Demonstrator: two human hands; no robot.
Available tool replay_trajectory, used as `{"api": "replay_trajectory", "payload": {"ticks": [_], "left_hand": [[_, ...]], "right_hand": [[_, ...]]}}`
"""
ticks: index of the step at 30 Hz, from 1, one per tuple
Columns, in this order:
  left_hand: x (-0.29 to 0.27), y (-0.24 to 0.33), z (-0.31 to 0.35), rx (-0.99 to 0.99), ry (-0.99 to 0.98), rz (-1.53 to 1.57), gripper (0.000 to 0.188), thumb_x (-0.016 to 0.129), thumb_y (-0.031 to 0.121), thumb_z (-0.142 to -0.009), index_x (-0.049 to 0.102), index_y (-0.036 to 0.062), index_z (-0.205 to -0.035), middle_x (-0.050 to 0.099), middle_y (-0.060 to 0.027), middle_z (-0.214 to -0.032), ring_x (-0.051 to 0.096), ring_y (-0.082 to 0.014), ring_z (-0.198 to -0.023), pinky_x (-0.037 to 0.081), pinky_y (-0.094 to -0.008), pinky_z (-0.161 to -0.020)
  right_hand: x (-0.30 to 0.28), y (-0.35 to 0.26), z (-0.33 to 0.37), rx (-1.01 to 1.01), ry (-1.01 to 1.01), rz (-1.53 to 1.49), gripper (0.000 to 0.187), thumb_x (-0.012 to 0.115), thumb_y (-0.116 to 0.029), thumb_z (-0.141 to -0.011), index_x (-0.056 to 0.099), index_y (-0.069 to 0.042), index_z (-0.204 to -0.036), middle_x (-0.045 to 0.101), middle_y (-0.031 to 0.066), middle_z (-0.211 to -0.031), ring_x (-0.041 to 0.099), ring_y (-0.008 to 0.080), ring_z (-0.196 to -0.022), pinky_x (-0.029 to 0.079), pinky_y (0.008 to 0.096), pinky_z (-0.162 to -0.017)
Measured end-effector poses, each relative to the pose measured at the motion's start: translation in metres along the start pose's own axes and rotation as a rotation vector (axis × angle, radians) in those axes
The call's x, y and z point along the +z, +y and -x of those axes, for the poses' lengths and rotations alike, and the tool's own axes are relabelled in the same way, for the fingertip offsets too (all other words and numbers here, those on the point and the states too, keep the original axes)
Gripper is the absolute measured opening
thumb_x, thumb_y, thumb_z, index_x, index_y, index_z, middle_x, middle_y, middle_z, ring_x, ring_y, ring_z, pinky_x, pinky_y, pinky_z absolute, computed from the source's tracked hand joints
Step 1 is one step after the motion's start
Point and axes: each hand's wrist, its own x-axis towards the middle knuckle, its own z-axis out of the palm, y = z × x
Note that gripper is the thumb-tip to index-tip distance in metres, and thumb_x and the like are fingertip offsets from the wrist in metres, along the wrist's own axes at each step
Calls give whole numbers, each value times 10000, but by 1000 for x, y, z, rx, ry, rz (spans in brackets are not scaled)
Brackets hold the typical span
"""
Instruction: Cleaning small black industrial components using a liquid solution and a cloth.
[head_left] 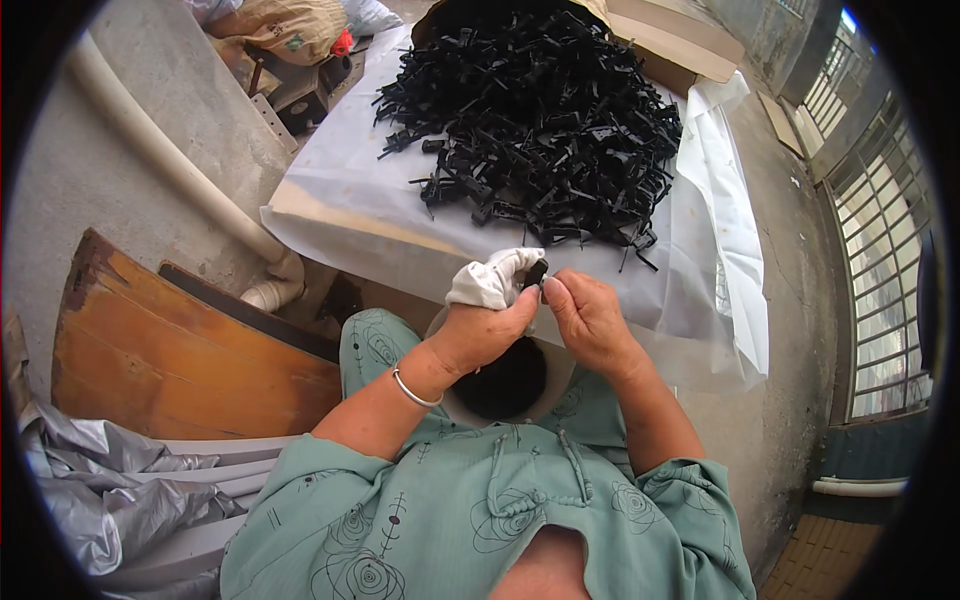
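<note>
My left hand [478, 332], its fingers covered by a white cloth glove [490, 280], grips a small black plastic part [536, 273] just beyond the table's near edge. My right hand [592, 315] meets it there, thumb and fingers pinched at the part's right side. What lies between those right fingertips is too small to make out, though they touch the part or something on it. Below both hands, between my knees, a pale round container [556, 368] holds a dark mass. A large heap of similar black plastic parts [540, 120] lies on the table in front of me.
White sheeting [345, 200] covers the table and hangs over its edges. Behind the heap stands an open cardboard box [680, 40]. An orange-brown wooden board [190, 350] and a pale pipe [170, 150] are at left, near silver sheeting [90, 490]. A barred window [890, 260] is at right.
</note>
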Motion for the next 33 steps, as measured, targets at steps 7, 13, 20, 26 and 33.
{"api": "replay_trajectory", "payload": {"ticks": [7, 13, 20, 26, 33], "left_hand": [[5, 5, 4, 462, 122, -713, 264, 553, 25, -754, 572, -36, -1010, 604, -201, -907, 613, -307, -811, 492, -338, -748], [-3, 1, 4, 176, 28, -8, 288, 548, 21, -820, 491, -29, -1098, 582, -83, -919, 565, -149, -825, 473, -276, -731], [-9, 19, 5, -96, -32, 185, 268, 496, 50, -887, 426, -8, -1139, 567, -32, -887, 444, -31, -552, 396, -177, -490], [-5, 15, 9, 32, 50, -289, 270, 503, 72, -887, 468, -27, -1136, 592, -73, -927, 534, -70, -619, 456, -207, -552], [-1, 5, 12, 466, 69, -851, 290, 521, 45, -858, 502, -44, -1134, 578, -83, -908, 571, -147, -841, 480, -280, -756]], "right_hand": [[21, 4, 10, 221, 29, -193, 261, 502, -146, -908, 499, 20, -707, 492, 129, -614, 453, 165, -533, 376, 319, -504], [12, 3, 11, 212, -7, -381, 223, 505, -162, -908, 552, 14, -780, 534, 103, -646, 456, 146, -563, 408, 280, -544], [1, 9, 12, 181, -26, -141, 196, 503, -172, -913, 551, 3, -837, 528, 62, -660, 487, 132, -612, 408, 275, -572], [6, -4, 5, 100, -5, -116, 221, 484, -150, -921, 540, 5, -773, 504, 40, -648, 461, 105, -620, 393, 252, -573], [18, 6, 8, 354, -73, -270, 217, 507, -127, -909, 545, 3, -739, 497, -7, -647, 423, 69, -597, 377, 233, -541]]}}
